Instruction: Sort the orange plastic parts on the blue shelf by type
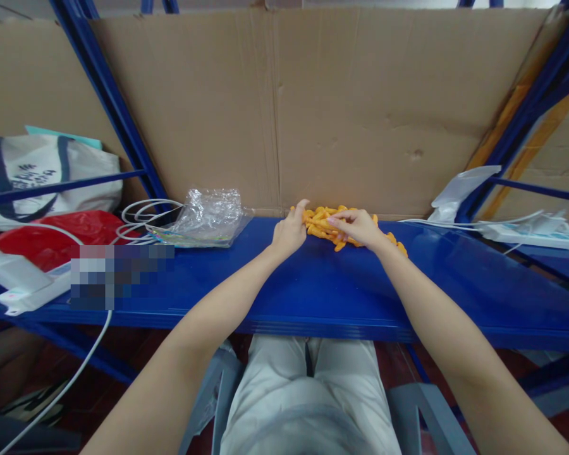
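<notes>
A heap of small orange pieces (334,241), slim and knobbly like plastic parts, lies on the blue shelf near the cardboard. My right hand (359,227) is over the heap, its thumb and fingers closed on one of the orange pieces. At the heap's left edge is my left hand (289,234), with the index finger raised and the other fingers curled. A bit of orange shows at its fingertips, apparently a piece held there; most of it is hidden by the hand. The exact kind of these pieces is too small to tell.
A clear plastic bag (213,218) lies left of my hands, beside coiled white cables (145,218). Further left are a red bag (71,234), a canvas tote (76,170) and a white power strip (33,294). Another strip (540,234) sits right. Cardboard (360,114) stands behind the blue shelf (313,297).
</notes>
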Demonstrator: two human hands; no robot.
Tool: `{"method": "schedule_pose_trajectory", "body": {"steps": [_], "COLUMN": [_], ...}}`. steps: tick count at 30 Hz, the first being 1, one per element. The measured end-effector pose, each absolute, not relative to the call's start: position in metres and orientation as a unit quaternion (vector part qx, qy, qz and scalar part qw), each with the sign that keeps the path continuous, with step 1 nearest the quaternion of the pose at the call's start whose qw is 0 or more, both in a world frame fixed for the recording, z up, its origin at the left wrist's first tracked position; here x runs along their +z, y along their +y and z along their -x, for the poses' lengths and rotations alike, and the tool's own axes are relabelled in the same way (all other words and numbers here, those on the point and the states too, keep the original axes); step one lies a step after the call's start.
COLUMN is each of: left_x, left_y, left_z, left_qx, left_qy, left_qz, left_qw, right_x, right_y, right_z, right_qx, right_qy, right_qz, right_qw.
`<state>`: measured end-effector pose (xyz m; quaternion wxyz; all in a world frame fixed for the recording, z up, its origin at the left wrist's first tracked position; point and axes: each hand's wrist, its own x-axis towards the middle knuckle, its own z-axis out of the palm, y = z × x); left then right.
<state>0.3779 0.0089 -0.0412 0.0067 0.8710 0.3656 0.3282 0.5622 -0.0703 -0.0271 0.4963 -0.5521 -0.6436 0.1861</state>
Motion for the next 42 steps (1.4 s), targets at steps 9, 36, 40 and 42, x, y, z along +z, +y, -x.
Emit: {"method": "schedule_pose_trajectory", "body": {"steps": [9, 36, 40, 42], "left_x": [-0.042, -0.035, -0.035, -0.035], "left_y": [0.017, 0.017, 0.016, 0.016], "left_z": [-0.376, -0.375, -0.376, -0.377], "left_qx": [0.358, 0.315, 0.309, 0.309], "left_qy": [0.409, 0.467, 0.47, 0.47], "left_qz": [-0.838, -0.818, -0.817, -0.816], "left_qw": [0.032, 0.114, 0.126, 0.131], "right_x": [-0.031, -0.04, -0.041, -0.042], "right_y": [-0.063, -0.056, -0.053, -0.052], "right_z": [-0.566, -0.576, -0.579, -0.579], "right_qx": [0.25, -0.089, -0.136, -0.15], "right_qy": [-0.601, -0.752, -0.76, -0.762], "right_qz": [0.55, 0.494, 0.476, 0.469], "right_qw": [0.523, 0.428, 0.421, 0.42]}}
